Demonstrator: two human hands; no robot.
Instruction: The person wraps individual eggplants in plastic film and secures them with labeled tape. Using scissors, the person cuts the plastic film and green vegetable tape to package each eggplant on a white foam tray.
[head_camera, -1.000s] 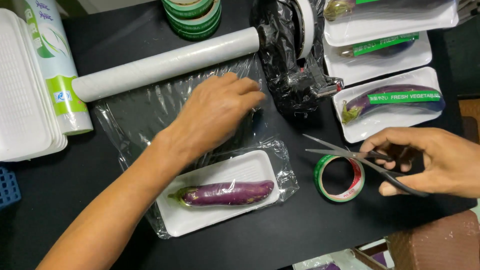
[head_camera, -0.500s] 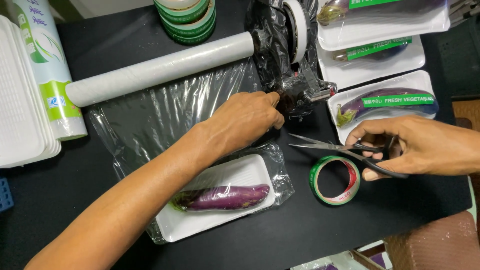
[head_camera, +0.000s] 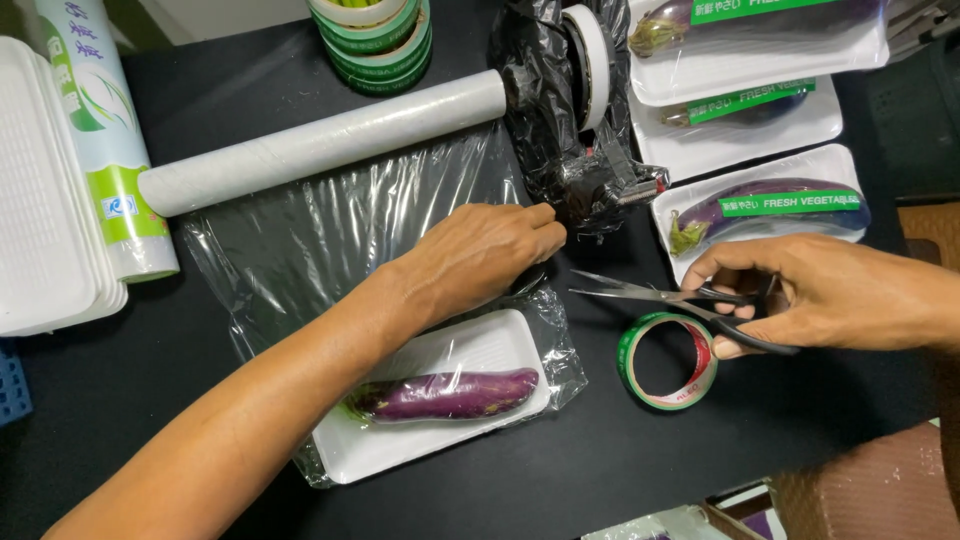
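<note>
Black table (head_camera: 200, 90); white tray (head_camera: 400, 450) holds eggplant (head_camera: 445, 393); right hand (head_camera: 810, 290) grips scissors (head_camera: 660, 297).

We see a black table (head_camera: 180, 400): cling-film roll (head_camera: 320, 140) at eleven o'clock, green tape ring (head_camera: 668, 362) at four, foam tray (head_camera: 440, 400) at six.

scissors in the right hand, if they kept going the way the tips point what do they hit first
Probably the left hand pressing the plastic film: the scissors in the right hand point left at its fingertips. Height above the table is unclear.
</note>
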